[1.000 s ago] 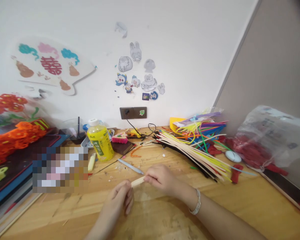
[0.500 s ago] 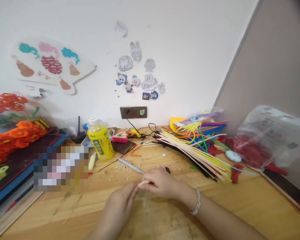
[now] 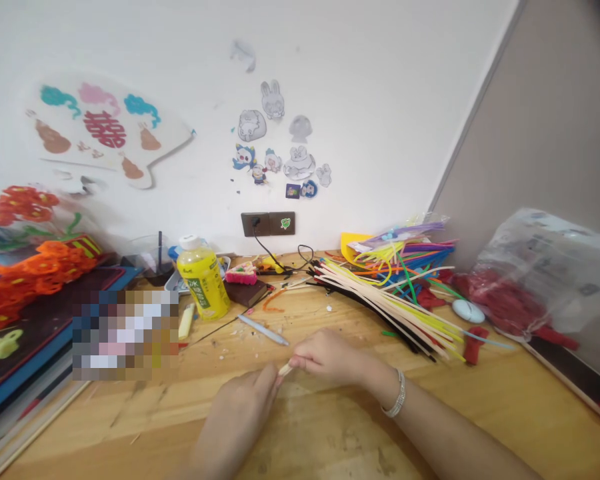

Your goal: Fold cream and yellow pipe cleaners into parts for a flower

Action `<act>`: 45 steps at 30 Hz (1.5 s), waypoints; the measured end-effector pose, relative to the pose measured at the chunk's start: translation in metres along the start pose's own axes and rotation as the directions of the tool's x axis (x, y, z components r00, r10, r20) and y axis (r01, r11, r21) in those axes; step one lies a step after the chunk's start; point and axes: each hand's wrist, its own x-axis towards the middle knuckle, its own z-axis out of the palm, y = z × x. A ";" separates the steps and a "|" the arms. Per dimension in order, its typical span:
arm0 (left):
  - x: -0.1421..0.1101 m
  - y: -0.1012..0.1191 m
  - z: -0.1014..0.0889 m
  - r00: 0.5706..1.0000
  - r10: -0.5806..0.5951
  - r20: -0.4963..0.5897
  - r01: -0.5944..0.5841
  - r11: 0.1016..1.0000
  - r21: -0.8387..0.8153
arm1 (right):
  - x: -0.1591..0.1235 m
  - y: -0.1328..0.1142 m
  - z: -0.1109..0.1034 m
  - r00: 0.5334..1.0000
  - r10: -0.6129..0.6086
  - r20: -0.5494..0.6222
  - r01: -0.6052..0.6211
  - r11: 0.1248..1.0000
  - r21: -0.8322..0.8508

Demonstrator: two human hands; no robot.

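Near the front middle of the table, my left hand (image 3: 247, 403) and my right hand (image 3: 327, 360) are close together. Between their fingertips is a short cream-coloured strip (image 3: 285, 369), like a piece of pipe cleaner, though most of it is hidden. Both hands pinch it, the left at its near end and the right at its far end. My right wrist wears a silvery bracelet (image 3: 397, 393). Just beyond the fingers lies a pale grey-blue pen-like stick (image 3: 263, 329). Farther right is a bundle of cream, yellow and black pipe cleaners (image 3: 375, 300).
A yellow drink bottle (image 3: 203, 280) stands at back left, beside a dark box (image 3: 245, 291). Orange pipe-cleaner flowers (image 3: 40, 280) lie far left. A white oval object (image 3: 468, 311) and a plastic bag with red material (image 3: 510, 300) are at right. A socket (image 3: 269, 224) with a cable is on the wall.
My fingertips have drawn slightly apart, showing the cream strip at a steeper slant. The right hand has turned and moved a little right. A small dark object behind it no longer shows.
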 end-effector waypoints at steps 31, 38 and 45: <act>0.001 0.006 -0.008 0.988 -0.050 0.149 0.024 0.985 0.172 | -0.001 0.013 0.002 0.918 -0.329 -0.222 0.264 0.924 -0.275; 0.001 0.003 -0.006 0.989 -0.038 0.144 0.006 0.977 0.215 | -0.003 0.013 0.004 0.900 -0.335 -0.277 0.249 0.920 -0.304; 0.002 0.005 -0.008 0.983 -0.052 0.176 -0.006 0.949 0.316 | -0.002 0.013 0.007 0.915 -0.251 -0.315 0.208 0.964 -0.164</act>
